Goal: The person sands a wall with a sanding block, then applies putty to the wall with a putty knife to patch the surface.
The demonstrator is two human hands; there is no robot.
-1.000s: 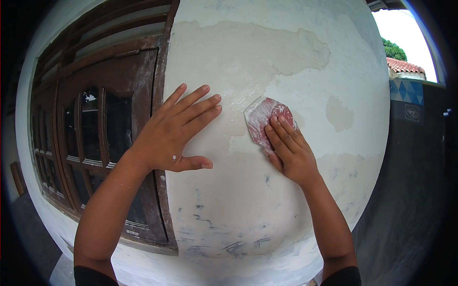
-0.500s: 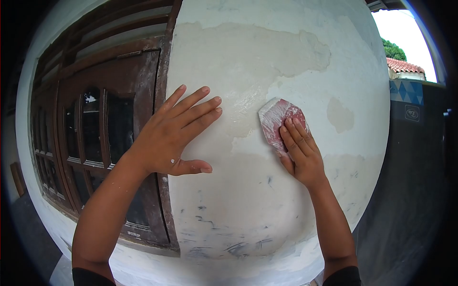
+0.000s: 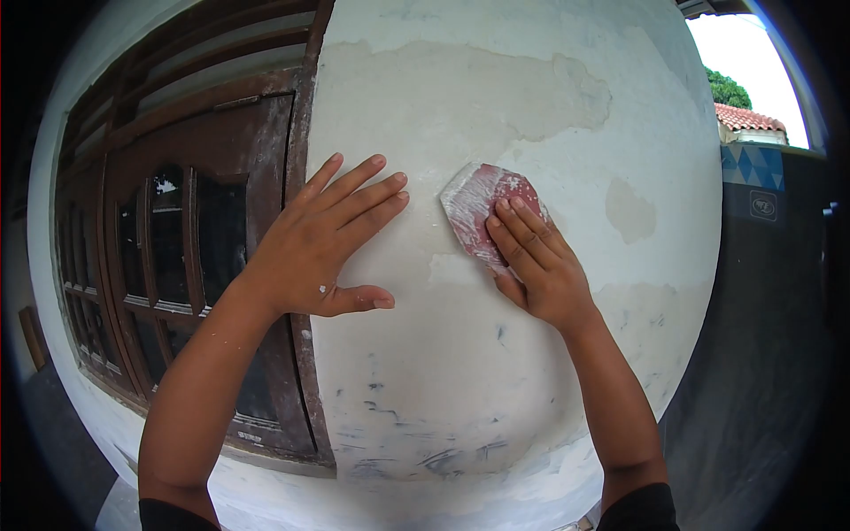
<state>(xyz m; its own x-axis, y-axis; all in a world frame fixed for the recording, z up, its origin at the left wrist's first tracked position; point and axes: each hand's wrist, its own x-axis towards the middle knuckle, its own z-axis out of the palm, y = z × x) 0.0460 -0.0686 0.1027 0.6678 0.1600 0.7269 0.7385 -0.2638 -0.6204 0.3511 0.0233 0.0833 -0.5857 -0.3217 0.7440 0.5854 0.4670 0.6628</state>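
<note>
My right hand [image 3: 544,270] presses a flat, angular red putty spreader [image 3: 482,199], streaked with white paste, against the white wall [image 3: 390,115]. Its fingers lie together over the spreader's right side, with the thumb at the lower edge. My left hand [image 3: 332,239] is open beside the brown door frame [image 3: 305,372], fingers spread over the wall; whether the palm touches is hidden. A small white speck sits near the base of its thumb. Beige filled patches [image 3: 478,84] mark the wall above and around the spreader.
A brown wooden panel with dark glass panes [image 3: 168,234] stands at the left. Dark scuffs [image 3: 443,460] cross the lower wall. Another beige patch [image 3: 630,211] lies right of the spreader. A dark surface [image 3: 753,310] with a blue patterned strip [image 3: 753,168] stands beyond the wall's right edge.
My right hand has slid the putty spreader left and slightly up. The wet, textured paste left of it now looks smoother. My left hand stays nearly in place.
</note>
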